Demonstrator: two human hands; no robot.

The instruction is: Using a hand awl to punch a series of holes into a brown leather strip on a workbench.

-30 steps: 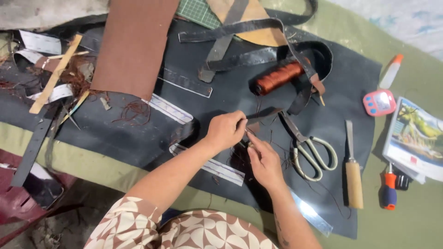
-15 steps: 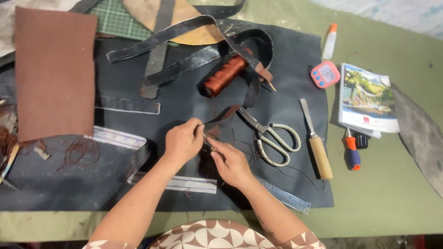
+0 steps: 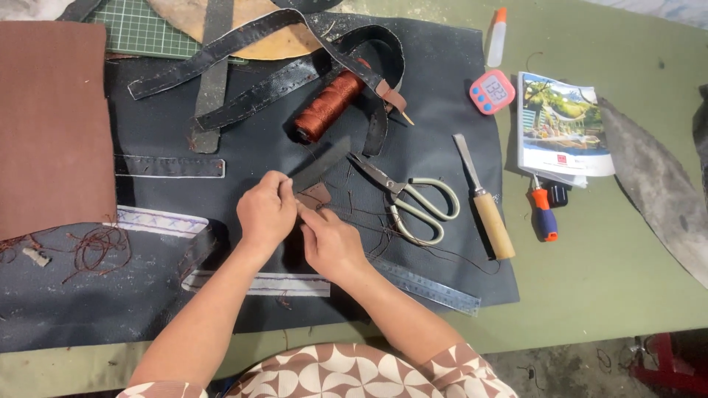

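Both hands sit a little lower and nearer the middle of the view than half a second ago, and the brown leather sheet (image 3: 51, 125) now shows whole at nine o'clock. Left hand (image 3: 267, 212) pinches the lower end of a dark leather strap (image 3: 322, 163) between thumb and fingers; the strap slants away toward one o'clock. Right hand (image 3: 329, 242) lies against it, fingers curled shut over a small brown leather piece (image 3: 317, 194), most of it hidden under the fingertips. Fine thread trailing from the work is hard to follow. Everything rests on a matte, dusty dark mat (image 3: 442, 118). At twelve o'clock lies a ribbed spool of rust-brown thread (image 3: 327, 105); at three o'clock, steel scissors (image 3: 404, 197) with pale handles and a wooden-handled chisel (image 3: 484, 199).
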